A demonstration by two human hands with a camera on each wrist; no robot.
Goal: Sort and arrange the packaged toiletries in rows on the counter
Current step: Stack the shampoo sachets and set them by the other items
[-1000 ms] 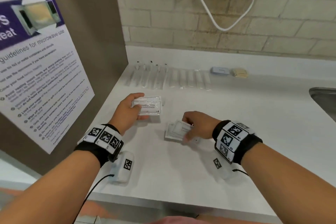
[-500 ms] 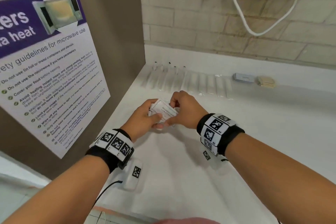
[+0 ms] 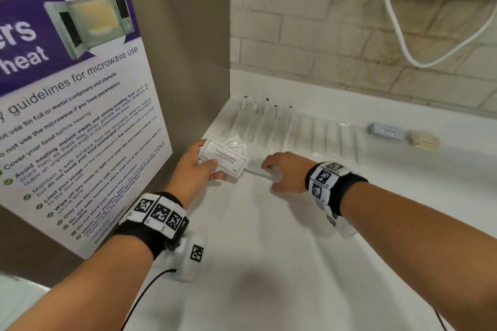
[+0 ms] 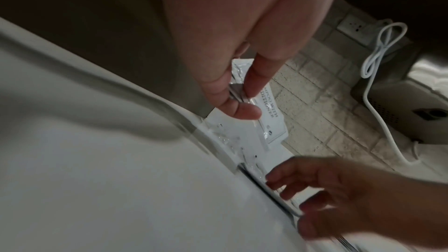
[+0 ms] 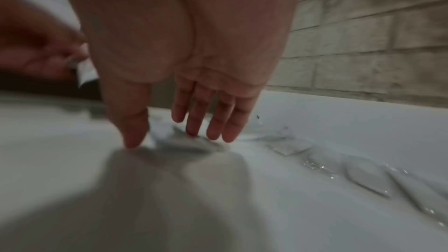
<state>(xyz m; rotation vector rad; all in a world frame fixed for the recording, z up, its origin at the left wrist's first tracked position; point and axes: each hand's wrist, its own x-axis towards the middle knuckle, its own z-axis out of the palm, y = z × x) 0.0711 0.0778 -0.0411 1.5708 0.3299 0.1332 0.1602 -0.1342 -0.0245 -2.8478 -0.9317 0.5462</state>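
Note:
My left hand (image 3: 208, 161) grips a fanned stack of white shampoo-with-conditioner sachets (image 3: 224, 160) just above the counter, near the left wall; in the left wrist view the thumb and fingers (image 4: 240, 101) pinch the stack (image 4: 269, 114). My right hand (image 3: 266, 166) is beside it to the right, fingers straight and pointing down. Its fingertips (image 5: 213, 135) and thumb touch a single sachet (image 5: 177, 141) lying flat on the white counter (image 3: 269, 263). That sachet (image 3: 255, 169) lies just in front of a row of clear-wrapped packets (image 3: 295, 131) along the back.
A small grey box (image 3: 386, 131) and a beige stack (image 3: 423, 140) sit right of the packet row. A microwave poster (image 3: 67, 115) covers the left wall. A white cable (image 3: 403, 43) hangs on the brick wall behind.
The right hand brought sachets from the counter to the left hand's stack. Both hands then moved toward the back row, and the right hand has now come away onto a sachet lying on the counter.

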